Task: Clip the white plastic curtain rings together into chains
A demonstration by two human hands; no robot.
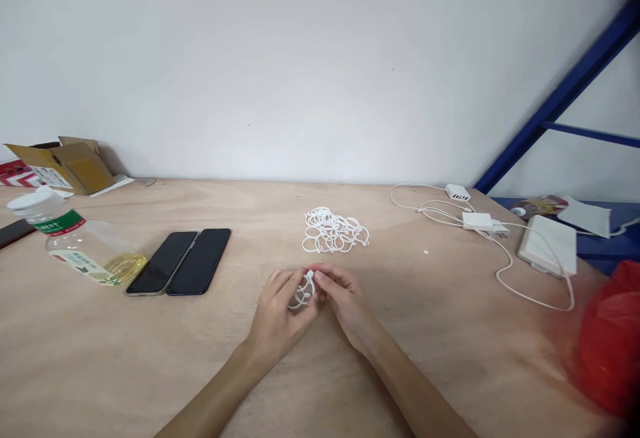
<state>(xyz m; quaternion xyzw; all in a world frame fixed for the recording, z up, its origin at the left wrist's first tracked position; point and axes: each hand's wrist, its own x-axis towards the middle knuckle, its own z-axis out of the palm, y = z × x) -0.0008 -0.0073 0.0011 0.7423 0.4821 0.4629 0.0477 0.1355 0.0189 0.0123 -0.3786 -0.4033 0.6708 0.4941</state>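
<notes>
Several white plastic rings [302, 295], thin and round with small knobs like curtain rings, are held between my two hands just above the table. My left hand [278, 310] curls around them from the left, its fingers and thumb closed on them. From the right, my right hand [345, 298] pinches the upper edge of a ring between thumb and forefinger. Part of the rings is hidden behind the fingers. A loose pile of the same white rings [334, 233] lies on the table just beyond my hands.
Two dark phones [200, 262] lie side by side at left, by a tilted plastic bottle [80, 241] with yellow liquid. An open cardboard box [80, 166] stands at the back left. White chargers and cables [477, 221] and a red bag [613, 341] are on the right.
</notes>
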